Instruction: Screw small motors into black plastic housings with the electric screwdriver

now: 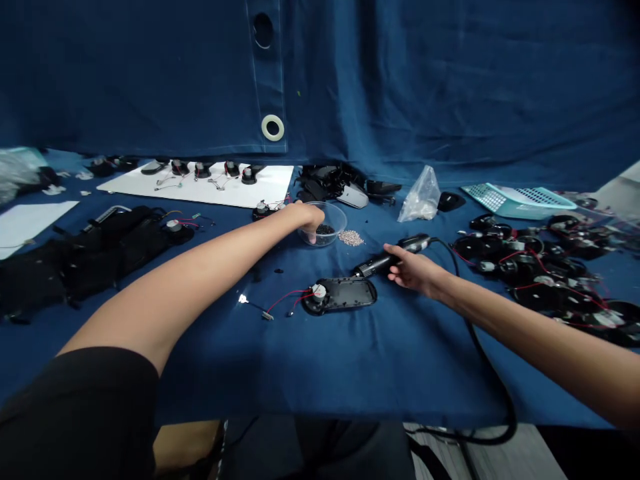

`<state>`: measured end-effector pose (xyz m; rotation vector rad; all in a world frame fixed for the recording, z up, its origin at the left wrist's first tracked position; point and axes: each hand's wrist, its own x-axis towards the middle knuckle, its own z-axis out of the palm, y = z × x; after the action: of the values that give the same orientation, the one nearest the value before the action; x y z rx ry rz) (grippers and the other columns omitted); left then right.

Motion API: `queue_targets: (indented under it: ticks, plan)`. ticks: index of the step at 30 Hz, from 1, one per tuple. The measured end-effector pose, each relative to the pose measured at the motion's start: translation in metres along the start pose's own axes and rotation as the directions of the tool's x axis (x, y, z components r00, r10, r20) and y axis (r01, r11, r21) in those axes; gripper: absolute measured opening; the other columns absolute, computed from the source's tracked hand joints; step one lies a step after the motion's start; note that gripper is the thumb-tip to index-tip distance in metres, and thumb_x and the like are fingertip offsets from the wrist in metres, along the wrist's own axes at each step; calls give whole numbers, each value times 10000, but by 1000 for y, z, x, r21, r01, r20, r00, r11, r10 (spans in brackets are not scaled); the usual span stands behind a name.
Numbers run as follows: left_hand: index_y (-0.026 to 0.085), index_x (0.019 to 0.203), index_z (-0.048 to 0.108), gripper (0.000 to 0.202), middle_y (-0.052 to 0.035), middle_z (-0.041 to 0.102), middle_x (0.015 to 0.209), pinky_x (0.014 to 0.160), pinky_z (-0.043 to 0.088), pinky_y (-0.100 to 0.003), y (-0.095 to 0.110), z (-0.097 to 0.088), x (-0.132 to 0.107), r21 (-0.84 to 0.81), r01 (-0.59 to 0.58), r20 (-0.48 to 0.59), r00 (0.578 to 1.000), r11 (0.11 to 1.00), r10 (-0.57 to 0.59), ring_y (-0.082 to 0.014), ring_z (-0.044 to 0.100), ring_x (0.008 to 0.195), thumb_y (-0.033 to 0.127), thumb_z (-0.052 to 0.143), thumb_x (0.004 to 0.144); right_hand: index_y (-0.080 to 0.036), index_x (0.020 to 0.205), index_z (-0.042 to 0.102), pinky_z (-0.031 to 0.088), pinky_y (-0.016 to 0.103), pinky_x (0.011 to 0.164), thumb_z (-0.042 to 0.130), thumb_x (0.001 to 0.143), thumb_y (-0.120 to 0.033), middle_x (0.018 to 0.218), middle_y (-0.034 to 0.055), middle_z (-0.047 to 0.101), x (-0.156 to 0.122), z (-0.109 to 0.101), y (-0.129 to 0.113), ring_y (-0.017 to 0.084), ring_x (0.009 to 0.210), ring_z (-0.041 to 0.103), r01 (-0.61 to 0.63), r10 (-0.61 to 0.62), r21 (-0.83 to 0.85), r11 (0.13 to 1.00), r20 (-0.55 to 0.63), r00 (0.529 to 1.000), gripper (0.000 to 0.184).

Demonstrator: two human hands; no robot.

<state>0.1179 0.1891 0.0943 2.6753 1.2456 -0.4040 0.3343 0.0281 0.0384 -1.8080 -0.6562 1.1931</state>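
My left hand (307, 219) reaches into a clear plastic bowl (336, 215) that holds small dark pieces (325, 229), probably screws. Its fingers point down and are drawn together; what lies between the tips is hidden. In my right hand (413, 270) is a black corded electric screwdriver (384, 260), tilted with its tip toward the left. That tip is close to the upper edge of a black oblong housing (350, 293) lying on the blue cloth. At the housing's left end sits a round silver motor-like part (319, 291) with red wires and small connectors trailing left.
Beside the bowl lies a pile of small metallic pieces (351, 238). Black housings (327, 183), a clear bag (421, 197) and a teal basket (525, 210) stand behind. Wired black parts (545, 260) crowd the right; more black parts (100, 250) lie left, near a white board (200, 190). The cord (493, 367) loops over the front edge.
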Motion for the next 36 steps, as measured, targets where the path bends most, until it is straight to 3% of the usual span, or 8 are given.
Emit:
queue_targets:
  ticks: [5, 13, 20, 26, 28, 30, 33, 36]
  plan:
    - [87, 833, 768, 248, -134, 732, 848, 864, 462, -352, 2, 8, 1, -14, -26, -13, 1000, 1000, 26, -293, 640, 923, 218, 811, 627, -171, 751, 547, 424, 186, 386, 726, 774, -426, 494, -29, 483, -11, -14, -2, 106, 434, 521, 292, -257, 171, 941, -201, 945, 313]
    - [128, 781, 756, 103, -98, 741, 854, 724, 437, -254, -8, 6, 5, -171, -101, -196, 978, 980, 67, -202, 655, 806, 194, 729, 707, -195, 690, 463, 353, 173, 376, 578, 862, -399, 460, -90, 291, -39, 5, -64, 45, 365, 318, 607, -443, 519, 602, -415, 795, 291]
    - [165, 660, 715, 56, -59, 704, 715, 725, 437, -277, -13, 13, 1, -347, -124, -400, 916, 930, -27, -194, 635, 732, 166, 770, 649, -206, 693, 431, 328, 162, 377, 572, 829, -502, 459, -88, 281, -34, 34, -66, 53, 380, 380, 515, -387, 586, 625, -341, 857, 355]
    - [165, 806, 691, 59, -40, 698, 783, 689, 444, -255, -5, 33, -32, -533, -245, -618, 766, 810, -175, -144, 612, 715, 216, 663, 806, -205, 725, 462, 354, 164, 367, 681, 743, -489, 449, -90, 312, -34, 40, -43, 56, 378, 367, 457, -384, 617, 641, -258, 887, 359]
    - [154, 880, 671, 126, -46, 700, 806, 650, 465, -240, 5, 44, -52, -642, -321, -653, 705, 696, -277, -122, 607, 674, 253, 594, 867, -208, 722, 449, 353, 163, 365, 693, 735, -490, 444, -90, 309, -38, 43, -39, 60, 382, 370, 432, -389, 624, 651, -214, 896, 374]
    - [140, 889, 661, 118, -54, 711, 832, 648, 500, -235, 18, 55, -72, -795, -513, -606, 657, 324, -448, -108, 616, 661, 245, 623, 850, -206, 718, 440, 344, 160, 365, 706, 732, -490, 443, -91, 312, -42, 46, -36, 58, 387, 363, 417, -398, 636, 649, -183, 899, 390]
    - [121, 888, 667, 120, -68, 727, 851, 689, 548, -245, 41, 68, -98, -785, -615, -489, 688, -74, -536, -93, 639, 658, 216, 676, 816, -200, 710, 428, 322, 155, 363, 717, 737, -478, 443, -90, 314, -46, 52, -35, 54, 398, 352, 375, -394, 667, 644, -131, 910, 402]
    - [115, 911, 663, 160, -91, 739, 913, 755, 583, -281, 60, 74, -113, -729, -651, -480, 707, -214, -519, -121, 694, 731, 235, 706, 815, -198, 692, 413, 310, 154, 358, 703, 750, -482, 443, -84, 314, -49, 55, -34, 58, 411, 364, 313, -369, 686, 657, -70, 927, 411]
